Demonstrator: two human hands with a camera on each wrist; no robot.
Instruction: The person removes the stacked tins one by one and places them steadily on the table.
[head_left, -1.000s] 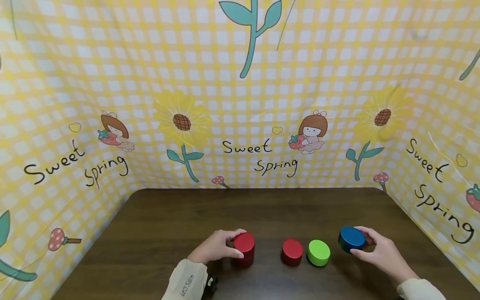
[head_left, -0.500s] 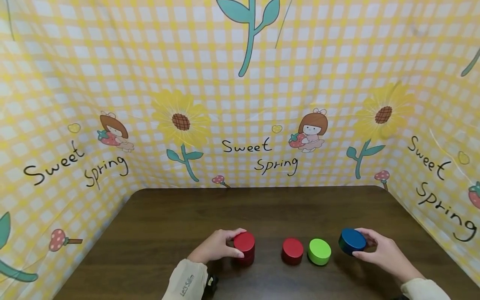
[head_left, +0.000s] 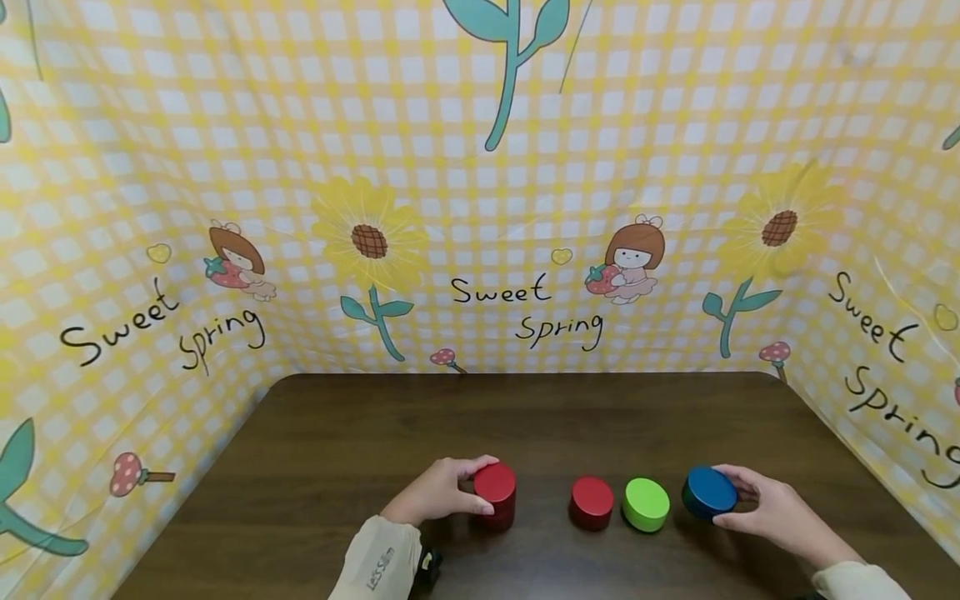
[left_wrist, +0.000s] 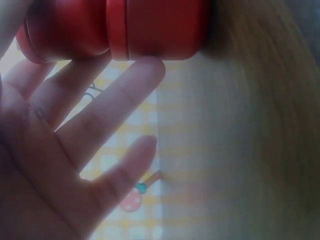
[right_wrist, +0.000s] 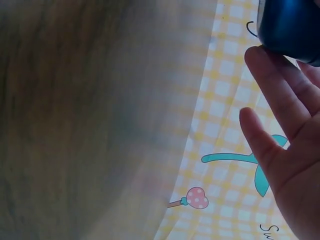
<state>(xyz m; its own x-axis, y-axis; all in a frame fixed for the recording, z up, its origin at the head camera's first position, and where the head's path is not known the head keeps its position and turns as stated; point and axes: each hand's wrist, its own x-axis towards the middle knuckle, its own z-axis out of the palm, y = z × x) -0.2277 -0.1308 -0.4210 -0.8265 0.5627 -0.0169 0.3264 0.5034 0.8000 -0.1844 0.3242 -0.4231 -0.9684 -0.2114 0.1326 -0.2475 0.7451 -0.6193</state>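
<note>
My left hand [head_left: 438,493] grips the upper red round tin [head_left: 495,482] between thumb and fingers. That tin sits on a lower red tin [head_left: 497,521], which stands on the table. In the left wrist view, the fingers of my left hand [left_wrist: 65,125] are spread along the red tins [left_wrist: 165,30]. My right hand [head_left: 776,512] holds a blue round tin [head_left: 711,492] from its right side, thumb in front and fingers behind. From the right wrist, the blue tin [right_wrist: 290,30] appears raised off the table. Another red tin [head_left: 592,502] and a light green tin [head_left: 646,504] stand between the hands.
The dark wooden table [head_left: 420,417] has rounded far corners. A yellow checked cloth [head_left: 420,167] printed with flowers and lettering rises behind it and along both sides.
My right hand has lowered slightly with the blue tin in its grip. The left hand keeps its hold on the red stack. The head view has shifted a little.
</note>
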